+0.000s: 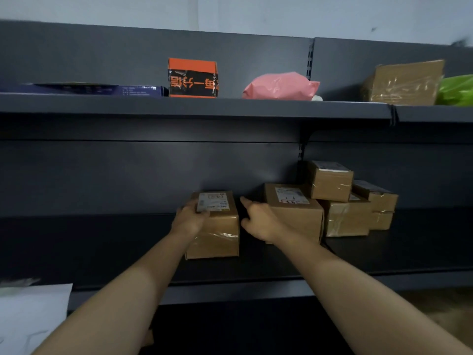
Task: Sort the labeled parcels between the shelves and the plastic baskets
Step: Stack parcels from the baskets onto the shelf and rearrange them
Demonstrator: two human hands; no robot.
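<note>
The left hand [189, 220] is gripping the left side of a small labelled box [217, 234], thumb lying over its top edge, while the box is sitting on the lower shelf [102, 252]. The right hand [258, 221] is hovering open just beside the box's right face; whether it is touching is unclear. Other boxes [343, 216] are sitting clustered to the right, and an orange box [193, 78] and a pink bag [280, 87] are lying on the upper shelf [179, 107]. No basket is showing, so the sorting looks partway done.
</note>
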